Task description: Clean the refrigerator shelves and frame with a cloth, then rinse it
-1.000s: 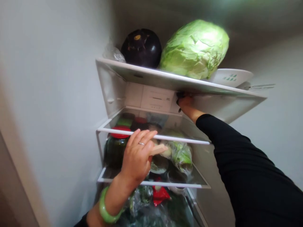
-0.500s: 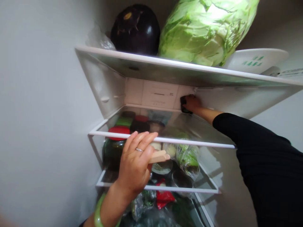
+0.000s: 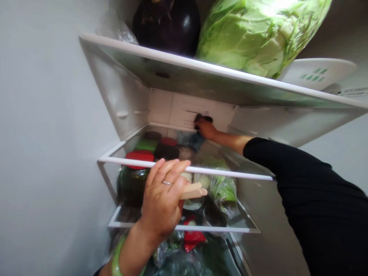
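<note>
I look into an open fridge. My right hand (image 3: 207,128), in a black sleeve, reaches deep over the bare glass shelf (image 3: 184,168) and presses a small dark object (image 3: 201,118) against the white back panel; I cannot tell what the object is. My left hand (image 3: 163,197), with a ring and a green bangle, hovers at the shelf's front edge and grips pale wooden sticks (image 3: 194,190) between thumb and fingers.
On the top shelf (image 3: 178,63) sit a dark round aubergine (image 3: 166,21), a large green cabbage (image 3: 258,32) and a white bowl (image 3: 316,71). Below the glass shelf stand a red-lidded jar (image 3: 135,178), other jars and bagged greens (image 3: 222,189).
My right hand slid left along the back wall, from the right corner to the middle panel. The view moved closer and up. My left hand kept its grip and place.
</note>
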The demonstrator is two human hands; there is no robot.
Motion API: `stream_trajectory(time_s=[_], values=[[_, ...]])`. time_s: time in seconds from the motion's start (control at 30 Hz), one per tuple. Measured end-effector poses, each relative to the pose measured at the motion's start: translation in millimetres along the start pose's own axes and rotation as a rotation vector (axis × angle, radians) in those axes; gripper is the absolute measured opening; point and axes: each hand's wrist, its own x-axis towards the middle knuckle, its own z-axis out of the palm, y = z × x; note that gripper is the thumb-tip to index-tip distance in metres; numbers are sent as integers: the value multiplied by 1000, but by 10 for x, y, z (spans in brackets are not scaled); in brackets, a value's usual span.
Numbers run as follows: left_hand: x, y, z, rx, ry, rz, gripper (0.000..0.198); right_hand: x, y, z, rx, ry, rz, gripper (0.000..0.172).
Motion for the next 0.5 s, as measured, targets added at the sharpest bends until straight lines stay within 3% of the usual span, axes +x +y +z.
stream_trajectory(time_s=[0.07, 0.13, 0.27, 0.33, 0.43, 0.5], values=[[1, -9, -2, 8, -5, 5, 12, 41, -18, -93, -58, -35, -226, 47], [3, -16, -11, 10, -22, 10, 13, 57, 110, -210, -88, -54, -289, 48], [13, -12, -18, 1, -21, 8, 14, -30, 552, -413, -126, -17, -35, 46], [18, -4, -9, 7, 0, 2, 13, -81, 625, -441, -163, -21, 53, 46], [18, 10, 2, 8, 3, -9, 13, -59, 394, -377, -169, -78, 6, 45], [13, 14, 3, 2, -6, -13, 13, 56, 82, -308, -118, -108, -135, 42]])
